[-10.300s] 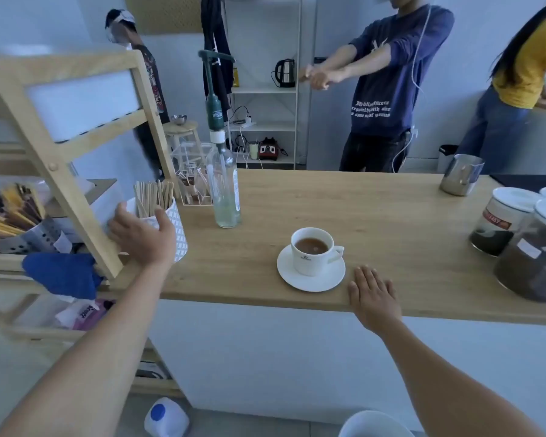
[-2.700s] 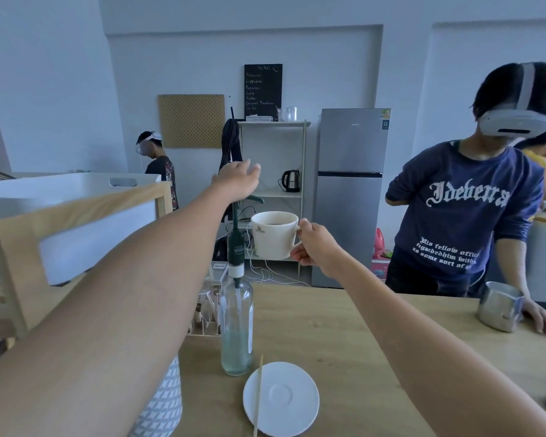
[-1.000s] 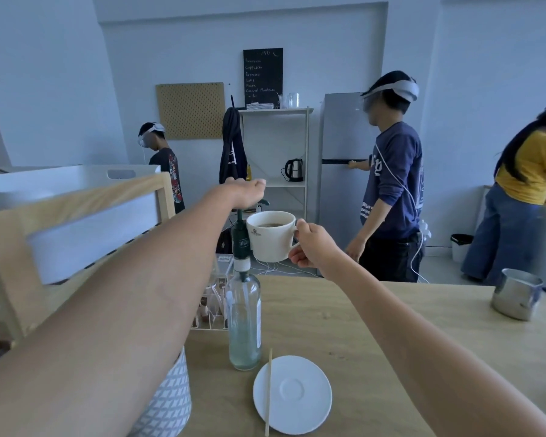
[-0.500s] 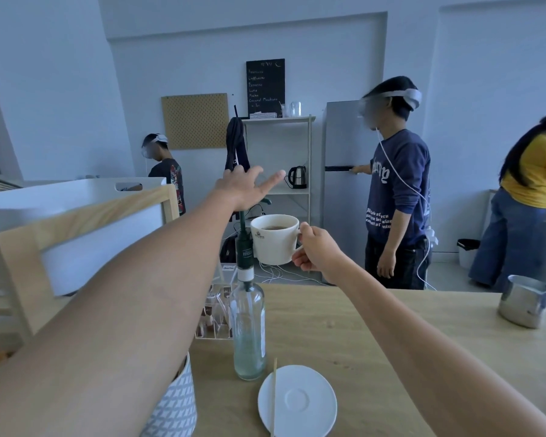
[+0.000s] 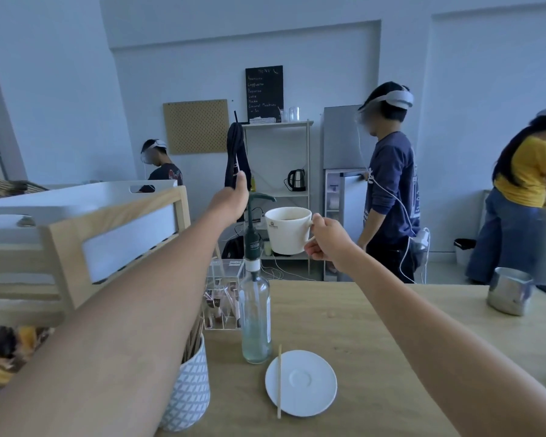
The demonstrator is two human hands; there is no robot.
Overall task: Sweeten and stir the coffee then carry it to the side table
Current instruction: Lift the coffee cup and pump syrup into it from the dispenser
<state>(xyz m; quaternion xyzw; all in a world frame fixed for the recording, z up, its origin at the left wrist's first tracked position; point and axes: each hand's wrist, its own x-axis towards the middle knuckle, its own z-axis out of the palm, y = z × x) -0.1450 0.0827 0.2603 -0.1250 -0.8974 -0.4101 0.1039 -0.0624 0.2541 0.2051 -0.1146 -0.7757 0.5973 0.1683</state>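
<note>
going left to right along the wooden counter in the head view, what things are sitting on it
patterned cup of wooden sticks → clear box of sachets → syrup pump bottle → stir stick lying on the white saucer → steel milk jug

Black chalkboard (image 5: pixel 264 89) on back wall: header "MENU", handwritten lines below, "Espresso" and "Latte" legible, others too small. Dark green pump neck (image 5: pixel 252 244) of the clear glass syrup bottle: white label, looks like "TEISSEIRE". White ceramic coffee cup (image 5: pixel 289 230): small dark logo, unreadable.
</note>
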